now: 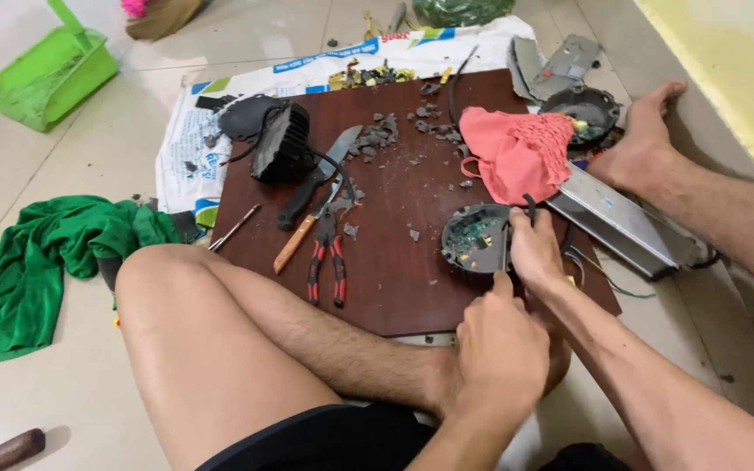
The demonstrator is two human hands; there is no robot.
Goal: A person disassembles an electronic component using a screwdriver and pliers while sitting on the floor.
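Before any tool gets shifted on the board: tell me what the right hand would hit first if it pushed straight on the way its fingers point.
The right hand points up the brown wooden board. First in its line is probably the crumpled pink cloth, just beyond the thin black cable it pinches; depth is hard to judge.

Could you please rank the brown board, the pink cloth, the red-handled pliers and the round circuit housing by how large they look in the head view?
1. brown board, by far the largest.
2. pink cloth.
3. and 4. red-handled pliers and round circuit housing look too alike to rank; the right hand hides part of the housing.
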